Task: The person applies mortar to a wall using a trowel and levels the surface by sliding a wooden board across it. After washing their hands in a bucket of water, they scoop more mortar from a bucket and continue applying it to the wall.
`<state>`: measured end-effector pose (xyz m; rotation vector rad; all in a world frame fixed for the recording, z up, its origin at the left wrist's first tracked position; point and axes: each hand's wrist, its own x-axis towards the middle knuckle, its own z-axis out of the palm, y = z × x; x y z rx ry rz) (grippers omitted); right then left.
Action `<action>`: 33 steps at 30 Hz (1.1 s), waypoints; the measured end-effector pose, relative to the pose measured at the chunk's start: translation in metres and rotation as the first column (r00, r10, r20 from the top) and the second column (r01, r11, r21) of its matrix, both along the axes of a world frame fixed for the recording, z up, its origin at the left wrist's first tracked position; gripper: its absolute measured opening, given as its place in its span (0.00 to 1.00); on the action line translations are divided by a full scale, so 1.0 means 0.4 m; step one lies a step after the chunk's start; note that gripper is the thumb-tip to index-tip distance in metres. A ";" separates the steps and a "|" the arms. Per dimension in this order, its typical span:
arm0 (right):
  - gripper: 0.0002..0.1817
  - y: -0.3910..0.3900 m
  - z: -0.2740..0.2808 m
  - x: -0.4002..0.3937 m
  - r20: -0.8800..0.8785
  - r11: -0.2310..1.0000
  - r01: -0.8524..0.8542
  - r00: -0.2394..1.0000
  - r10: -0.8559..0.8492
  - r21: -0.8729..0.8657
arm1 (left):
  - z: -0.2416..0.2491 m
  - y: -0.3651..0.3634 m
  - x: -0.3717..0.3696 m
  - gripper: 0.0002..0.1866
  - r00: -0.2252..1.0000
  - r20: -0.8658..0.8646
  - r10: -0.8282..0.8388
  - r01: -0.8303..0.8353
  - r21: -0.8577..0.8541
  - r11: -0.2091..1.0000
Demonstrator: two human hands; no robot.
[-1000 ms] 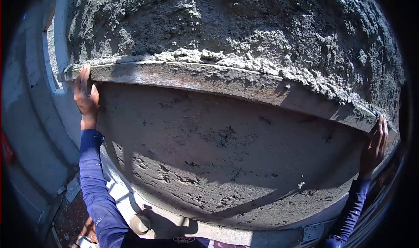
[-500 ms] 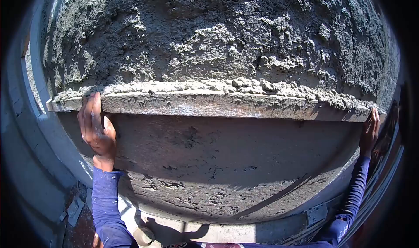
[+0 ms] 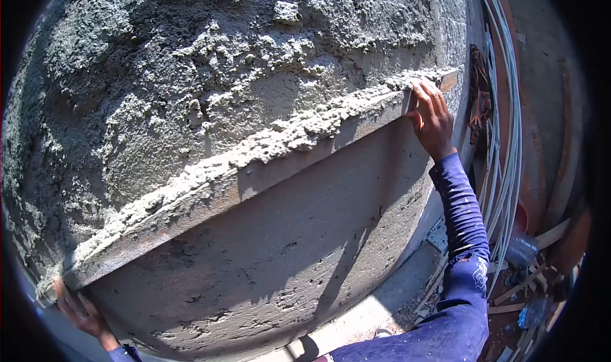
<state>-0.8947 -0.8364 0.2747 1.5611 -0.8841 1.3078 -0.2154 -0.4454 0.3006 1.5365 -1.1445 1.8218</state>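
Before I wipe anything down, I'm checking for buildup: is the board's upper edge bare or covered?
Covered: lumpy grey mortar lies along the board's upper edge between left hand and right hand.

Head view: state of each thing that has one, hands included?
Board: tilted in view, right end higher, against the wall
Right hand: gripping near board's right end
Left hand: at board's left end, grip unclear
Mortar ridge: piled along board's upper edge
Mortar above: rough, lumpy
Mortar below: flatter, pitted
Cables: loosely bunched
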 end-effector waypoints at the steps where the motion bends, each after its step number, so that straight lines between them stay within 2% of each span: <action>1: 0.28 -0.022 -0.003 -0.046 0.017 1.000 0.015 1.000 -0.015 0.008 | 0.001 -0.029 -0.060 0.23 0.999 0.032 0.021 -0.022 0.027 0.999; 3: 0.27 -0.075 -0.011 -0.121 0.051 1.000 -0.004 0.999 0.003 0.027 | 0.029 -0.080 -0.173 0.23 0.996 0.074 0.051 -0.055 0.055 0.997; 5: 0.28 -0.109 0.041 -0.149 0.058 1.000 -0.028 0.998 0.029 -0.010 | 0.080 -0.108 -0.200 0.25 0.997 0.071 0.009 -0.010 0.015 1.000; 7: 0.28 -0.103 0.097 -0.118 0.043 0.998 0.002 0.999 0.000 -0.055 | 0.113 -0.101 -0.177 0.28 1.000 -0.005 -0.029 0.029 -0.025 0.999; 11: 0.27 -0.015 0.189 0.029 -0.025 0.991 0.034 0.999 -0.037 -0.133 | 0.193 0.004 0.037 0.29 0.998 -0.006 0.064 -0.065 -0.052 0.997; 14: 0.26 0.052 0.190 0.129 -0.048 0.990 0.005 0.999 -0.012 -0.139 | 0.182 0.065 0.116 0.29 0.998 0.057 0.020 -0.019 -0.022 1.000; 16: 0.28 0.065 0.155 0.132 -0.091 0.993 -0.010 0.996 0.000 -0.119 | 0.106 0.067 0.141 0.30 0.998 0.018 0.061 -0.058 -0.103 0.993; 17: 0.29 0.060 0.124 0.122 -0.100 0.995 0.000 0.995 -0.010 -0.095 | 0.074 0.064 0.141 0.30 0.999 0.042 0.028 -0.023 -0.099 0.995; 19: 0.28 0.046 0.063 0.072 -0.105 0.999 0.010 0.994 -0.014 -0.044 | 0.009 0.037 0.077 0.27 0.999 -0.047 0.008 -0.012 -0.094 0.996; 20: 0.28 0.021 0.031 0.028 -0.094 0.999 0.036 0.995 -0.037 -0.008 | -0.004 0.016 0.021 0.27 0.996 0.020 0.091 -0.090 -0.049 0.995; 21: 0.27 -0.015 0.000 -0.024 -0.080 1.000 0.025 0.997 -0.024 0.012 | -0.023 -0.008 -0.018 0.27 0.995 0.009 0.104 -0.104 -0.042 0.994; 22: 0.27 -0.066 -0.027 -0.094 -0.080 0.998 0.044 0.996 -0.041 0.038 | 0.005 -0.045 -0.126 0.28 0.999 0.002 0.040 -0.040 0.015 0.999; 24: 0.23 -0.140 -0.041 -0.201 -0.041 0.997 0.014 0.999 -0.011 0.069 | 0.038 -0.105 -0.228 0.31 0.997 0.074 0.009 -0.011 0.024 1.000; 26: 0.22 -0.190 -0.016 -0.261 0.040 0.997 0.018 0.999 -0.021 0.078 | 0.060 -0.147 -0.274 0.34 0.998 0.055 -0.026 0.025 0.026 0.999; 29: 0.25 -0.232 0.057 -0.285 0.049 0.999 0.001 0.999 -0.003 0.033 | 0.127 -0.140 -0.281 0.34 0.999 0.024 -0.034 0.034 0.010 0.999; 30: 0.27 -0.231 0.086 -0.269 -0.006 0.999 0.023 1.000 -0.023 -0.036 | 0.149 -0.132 -0.257 0.33 0.997 0.056 -0.048 0.048 -0.003 0.999; 31: 0.27 -0.188 0.126 -0.207 0.016 0.999 -0.005 1.000 0.006 -0.033 | 0.173 -0.109 -0.221 0.32 0.998 0.040 -0.043 0.043 -0.006 0.999; 33: 0.25 -0.066 0.197 -0.057 0.004 0.999 0.011 1.000 -0.011 -0.044 | 0.208 -0.050 -0.099 0.32 0.997 0.055 0.053 -0.051 -0.044 0.998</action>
